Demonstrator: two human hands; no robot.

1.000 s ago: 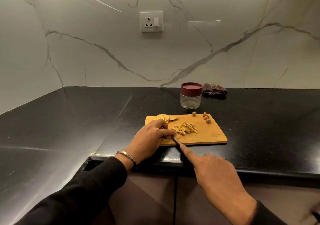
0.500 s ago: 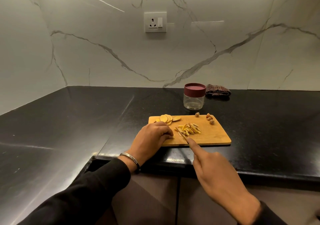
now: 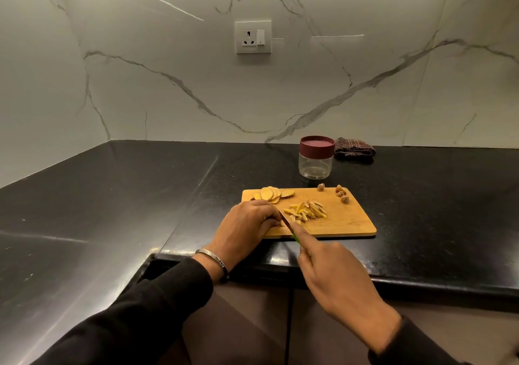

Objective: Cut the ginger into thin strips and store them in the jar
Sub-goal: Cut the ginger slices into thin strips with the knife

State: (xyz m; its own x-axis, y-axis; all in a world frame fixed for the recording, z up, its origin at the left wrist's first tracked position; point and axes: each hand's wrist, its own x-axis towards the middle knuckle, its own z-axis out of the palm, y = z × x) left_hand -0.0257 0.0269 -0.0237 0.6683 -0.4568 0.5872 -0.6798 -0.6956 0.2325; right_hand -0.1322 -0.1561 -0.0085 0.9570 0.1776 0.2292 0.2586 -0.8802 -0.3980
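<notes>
Ginger slices [image 3: 270,194]: a small fan of pale rounds at the far left corner of the wooden cutting board [image 3: 351,224]; not yet cut into strips; I'd judge them light, stiff and damp enough to slide under a blade
Left hand [image 3: 247,224]: fingers curled down on the near left part of the board, knuckles up against the blade; it seems to be pinning a piece there, though the piece itself is hidden under the fingers; a metal bangle [image 3: 213,258] sits on the wrist
Knife [image 3: 285,220]: thin blade angled down to the board between the two hands; only a sliver of green handle shows
Right hand [image 3: 334,280]: wrapped round the handle with the forefinger laid along the spine
Ginger strips [image 3: 307,211]: a loose heap mid-board, just right of the blade; brittle little sticks, best gathered in a pinch or scraped up on the flat of the knife, I'd say
Trimmed knobs [image 3: 341,194]: a few brown bits at the far right corner
Jar [image 3: 316,161]: clear, with its maroon lid on, standing on the black counter [image 3: 112,210] just behind the board; it looks empty
Checked cloth [image 3: 354,147]: folded beside the jar, against the wall
</notes>
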